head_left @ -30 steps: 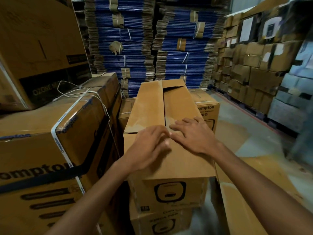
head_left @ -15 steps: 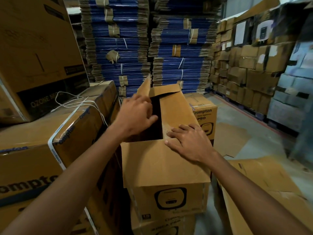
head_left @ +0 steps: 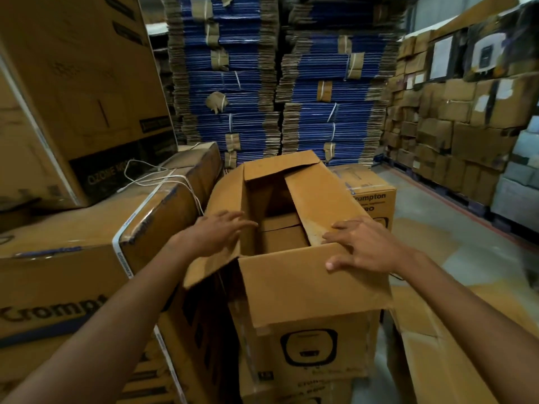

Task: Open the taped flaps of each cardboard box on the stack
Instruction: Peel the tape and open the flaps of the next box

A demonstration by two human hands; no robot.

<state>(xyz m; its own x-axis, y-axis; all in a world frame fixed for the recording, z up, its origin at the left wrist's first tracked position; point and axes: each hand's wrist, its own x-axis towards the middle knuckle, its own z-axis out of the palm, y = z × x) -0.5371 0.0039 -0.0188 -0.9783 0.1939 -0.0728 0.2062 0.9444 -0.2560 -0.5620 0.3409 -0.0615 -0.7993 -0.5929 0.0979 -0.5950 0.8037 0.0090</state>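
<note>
Fingers [head_left: 339,236] of our right hand [head_left: 364,246] lie spread and flat at centre right of the frame, pressing on the near edge of the right long flap [head_left: 323,199] and the near short flap [head_left: 306,284]; they close on nothing. Our left hand [head_left: 214,233], at centre left, has its fingers loosely extended over the left long flap [head_left: 223,199], which is folded outward; whether the palm touches the cardboard we cannot tell, and it grips nothing.

Both hands work on the top cardboard box [head_left: 309,339] in the middle of the frame, which sits on another printed box [head_left: 294,393] at the bottom edge. We judge this box mostly open: left flap out, near flap hanging toward us, far short flap [head_left: 280,164] raised, dark interior showing a brown inner carton [head_left: 281,237]. Only the right flap is left to push clear. The box beneath looks unopened, so the stack is partly done.

At left sits a strapped Crompton box [head_left: 73,258]; bundles of flattened blue cartons [head_left: 253,91] fill the top centre.
</note>
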